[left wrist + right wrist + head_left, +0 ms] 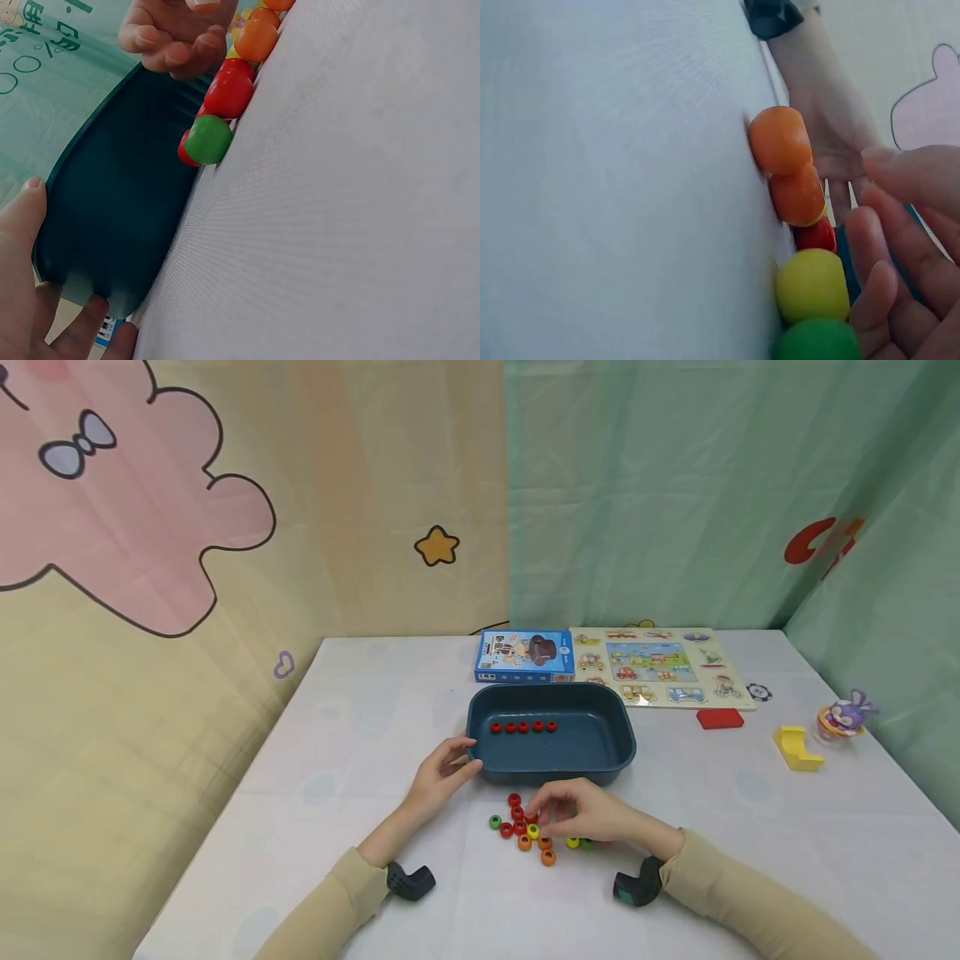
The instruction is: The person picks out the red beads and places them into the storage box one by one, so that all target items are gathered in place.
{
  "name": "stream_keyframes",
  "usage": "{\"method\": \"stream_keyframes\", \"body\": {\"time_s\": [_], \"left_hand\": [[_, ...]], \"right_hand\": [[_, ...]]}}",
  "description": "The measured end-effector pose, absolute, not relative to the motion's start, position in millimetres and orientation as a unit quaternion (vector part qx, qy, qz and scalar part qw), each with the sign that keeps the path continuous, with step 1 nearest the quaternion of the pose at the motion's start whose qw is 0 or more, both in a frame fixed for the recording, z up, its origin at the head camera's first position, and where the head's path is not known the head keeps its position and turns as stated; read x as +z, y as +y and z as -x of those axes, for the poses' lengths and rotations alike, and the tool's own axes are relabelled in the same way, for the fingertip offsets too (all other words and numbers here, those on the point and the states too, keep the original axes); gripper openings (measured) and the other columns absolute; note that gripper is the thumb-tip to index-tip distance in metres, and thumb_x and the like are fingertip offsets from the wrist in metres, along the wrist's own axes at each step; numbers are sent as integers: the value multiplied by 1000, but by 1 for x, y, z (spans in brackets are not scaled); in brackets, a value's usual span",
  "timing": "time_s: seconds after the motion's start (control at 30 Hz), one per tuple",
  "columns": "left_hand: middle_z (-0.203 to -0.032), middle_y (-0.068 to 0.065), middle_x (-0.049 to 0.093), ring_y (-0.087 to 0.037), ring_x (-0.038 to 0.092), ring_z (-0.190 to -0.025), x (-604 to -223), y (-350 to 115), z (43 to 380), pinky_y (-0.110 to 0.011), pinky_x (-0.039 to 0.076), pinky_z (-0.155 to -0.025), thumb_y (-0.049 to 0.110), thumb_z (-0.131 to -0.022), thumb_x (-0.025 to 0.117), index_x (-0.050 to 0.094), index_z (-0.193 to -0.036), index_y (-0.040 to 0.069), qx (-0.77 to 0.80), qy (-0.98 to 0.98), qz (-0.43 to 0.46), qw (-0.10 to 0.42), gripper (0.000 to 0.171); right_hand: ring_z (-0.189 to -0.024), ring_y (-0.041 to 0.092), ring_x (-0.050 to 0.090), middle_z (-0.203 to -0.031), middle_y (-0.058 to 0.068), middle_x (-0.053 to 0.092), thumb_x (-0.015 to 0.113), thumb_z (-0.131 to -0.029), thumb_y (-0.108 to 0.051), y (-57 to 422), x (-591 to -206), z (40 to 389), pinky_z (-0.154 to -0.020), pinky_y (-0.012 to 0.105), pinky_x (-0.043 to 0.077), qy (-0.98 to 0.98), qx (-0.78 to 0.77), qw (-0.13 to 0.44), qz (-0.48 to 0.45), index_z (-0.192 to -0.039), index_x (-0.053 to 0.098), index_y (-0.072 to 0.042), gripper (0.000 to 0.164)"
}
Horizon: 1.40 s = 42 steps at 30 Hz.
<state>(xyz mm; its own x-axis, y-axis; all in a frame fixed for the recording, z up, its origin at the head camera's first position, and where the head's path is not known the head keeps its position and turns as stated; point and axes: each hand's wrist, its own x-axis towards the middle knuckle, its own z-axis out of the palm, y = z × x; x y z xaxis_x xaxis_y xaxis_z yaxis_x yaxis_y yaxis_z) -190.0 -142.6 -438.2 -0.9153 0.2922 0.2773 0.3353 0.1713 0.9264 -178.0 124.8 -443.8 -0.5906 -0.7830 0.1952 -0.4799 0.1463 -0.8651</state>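
Observation:
A dark blue rectangular tray (555, 775) stands mid-table, with a row of several red beads (523, 727) inside. My left hand (441, 772) touches its left side, the thumb and fingers (94, 315) spread against the rim and wall. My right hand (581, 810) hovers over loose beads in front of the tray, its fingers loosely bent. No bead shows between its thumb and fingertips (866, 225). A red bead (532, 818) lies right by the fingertips. Around it are a green bead (495, 822), a yellow bead (533, 831) and an orange bead (548, 857); the hand partly hides others.
Behind the tray lie a blue box (525, 656) and a wooden picture puzzle board (660, 668). To the right are a red block (720, 719), a yellow notched block (797, 750) and a purple rabbit toy (846, 717) near the table's edge.

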Motion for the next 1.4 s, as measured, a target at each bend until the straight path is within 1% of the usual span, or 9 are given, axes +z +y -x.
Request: {"method": "stream_keyframes", "body": {"time_s": [0.1, 0.23, 0.47, 0.6, 0.73, 0.83, 1.0, 1.13, 1.4], "left_hand": [[-137, -19, 35, -33, 45, -116, -438, -142, 190, -42, 42, -91, 15, -85, 61, 48, -118, -4, -609, -766, 206, 18, 41], [-136, -20, 36, -33, 45, -116, -438, -142, 191, -43, 42, -91, 15, -85, 62, 48, -118, -4, -606, -768, 205, 19, 41], [-136, -20, 35, -33, 45, -116, -437, -142, 190, -42, 42, -91, 15, -85, 62, 47, -119, -4, -605, -770, 204, 16, 42], [-136, -19, 36, -30, 46, -115, -437, -142, 190, -40, 42, -91, 16, -85, 62, 48, -119, -3, -605, -771, 200, 14, 42], [-136, -19, 36, -31, 46, -115, -438, -142, 191, -41, 42, -91, 16, -85, 62, 48, -119, -4, -605, -770, 202, 15, 42], [-136, -19, 36, -33, 45, -115, -438, -142, 191, -43, 42, -91, 15, -85, 61, 47, -119, -5, -605, -769, 206, 16, 42], [-136, -19, 36, -34, 45, -116, -438, -142, 191, -42, 41, -91, 16, -85, 61, 47, -119, -4, -605, -769, 205, 15, 42], [-136, -19, 36, -33, 45, -116, -438, -142, 190, -42, 41, -91, 16, -85, 61, 47, -119, -4, -603, -771, 203, 15, 42], [-136, -19, 36, -34, 45, -115, -437, -142, 189, -43, 41, -91, 16, -85, 62, 47, -119, -5, -605, -770, 202, 17, 42]], "right_hand": [[-72, 14, 54, -90, 3, 62, 65, -82, -17, 124, -451, 179, -57, 24, 47, 755, -492, 148, 407, -105, 61, -13, 24], [-69, 15, 52, -94, 2, 62, 63, -84, -15, 123, -457, 180, -58, 24, 46, 764, -493, 150, 388, -106, 61, -13, 22], [-67, 19, 50, -92, 12, 61, 61, -82, -1, 118, -434, 171, -57, 24, 45, 766, -493, 145, 386, -104, 61, -4, 23], [-67, 20, 51, -91, 11, 61, 62, -81, 1, 116, -431, 169, -57, 24, 45, 771, -487, 133, 388, -104, 61, -4, 23], [-67, 20, 51, -88, 10, 61, 63, -80, -1, 116, -431, 170, -56, 24, 45, 782, -476, 129, 382, -104, 61, -5, 24], [-66, 18, 51, -87, 8, 61, 64, -80, -3, 117, -438, 173, -55, 23, 45, 792, -464, 125, 375, -104, 61, -7, 25], [-64, 15, 50, -85, -2, 60, 66, -80, -10, 119, -457, 181, -54, 22, 44, 807, -447, 121, 367, -105, 62, -16, 26], [-63, 12, 50, -84, -8, 59, 67, -81, -16, 121, -462, 184, -53, 21, 43, 806, -444, 128, 369, -104, 62, -22, 24], [-62, 10, 50, -82, -10, 58, 66, -81, -19, 121, -462, 183, -52, 21, 44, 809, -434, 121, 377, -103, 62, -24, 23]]}}
